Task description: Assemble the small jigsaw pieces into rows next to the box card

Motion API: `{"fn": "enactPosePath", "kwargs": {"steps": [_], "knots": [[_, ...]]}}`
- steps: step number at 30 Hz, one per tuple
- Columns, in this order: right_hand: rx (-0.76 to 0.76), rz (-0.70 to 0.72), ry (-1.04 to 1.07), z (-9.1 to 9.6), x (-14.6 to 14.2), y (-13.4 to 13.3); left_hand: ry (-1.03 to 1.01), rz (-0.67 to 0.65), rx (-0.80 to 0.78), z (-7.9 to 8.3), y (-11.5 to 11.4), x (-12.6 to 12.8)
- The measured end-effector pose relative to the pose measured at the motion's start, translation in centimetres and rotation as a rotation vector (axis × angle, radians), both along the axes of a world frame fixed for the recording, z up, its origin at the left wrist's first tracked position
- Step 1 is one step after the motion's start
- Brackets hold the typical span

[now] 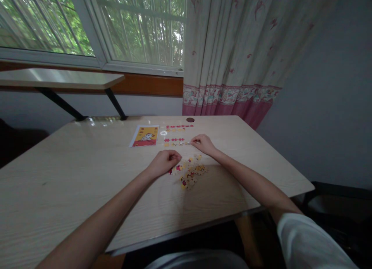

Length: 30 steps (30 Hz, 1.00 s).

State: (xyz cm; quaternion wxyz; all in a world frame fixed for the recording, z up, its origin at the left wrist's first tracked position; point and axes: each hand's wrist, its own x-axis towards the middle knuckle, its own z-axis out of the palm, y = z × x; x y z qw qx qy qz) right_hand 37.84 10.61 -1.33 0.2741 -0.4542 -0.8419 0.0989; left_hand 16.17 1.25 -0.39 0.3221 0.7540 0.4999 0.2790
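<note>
Nearest you, a white sleeve [308, 238] shows beside the near edge of the pale wood-grain tabletop [87, 180]. Past that edge lies a loose heap of jigsaw pieces [190, 178], yellow, red and cream, spread between your forearms. Your left hand [167, 160] rests at the heap's left side, its fingers curled inward — whether they grip a piece, you cannot tell from here. A little farther off, your right hand [203, 143] has thumb and fingertips drawn together at the right end of a yellow-and-white row [180, 143]; anything between them is too small to make out. Just beyond that row runs a short red row [174, 139], then a yellow row [176, 130] and a pinkish-red row [180, 126]. Left of these lies a printed picture sheet [145, 136] — a white animal on yellow and red. Behind stand the floral curtain [232, 48] and the window [142, 32].
</note>
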Motion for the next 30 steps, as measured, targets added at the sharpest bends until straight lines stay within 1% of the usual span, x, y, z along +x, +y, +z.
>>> {"fn": "enactPosePath", "kwargs": {"steps": [7,15,18,23,30], "knots": [[-0.035,0.005,0.036,0.22,0.12,-0.06,-0.009,-0.003,-0.009,-0.15,0.13,-0.14],[-0.025,-0.002,0.076,0.21,-0.01,-0.23,-0.036,-0.024,-0.037,-0.21,0.13,-0.07],[-0.001,-0.004,0.079,0.12,-0.11,-0.37,-0.034,-0.019,-0.034,-0.10,0.10,-0.04],[0.093,0.011,-0.010,0.09,-0.36,-0.66,-0.022,-0.020,-0.035,-0.04,0.14,-0.05],[0.084,0.007,-0.010,-0.15,-0.39,-0.39,-0.023,-0.034,-0.022,-0.18,0.21,-0.10]]}}
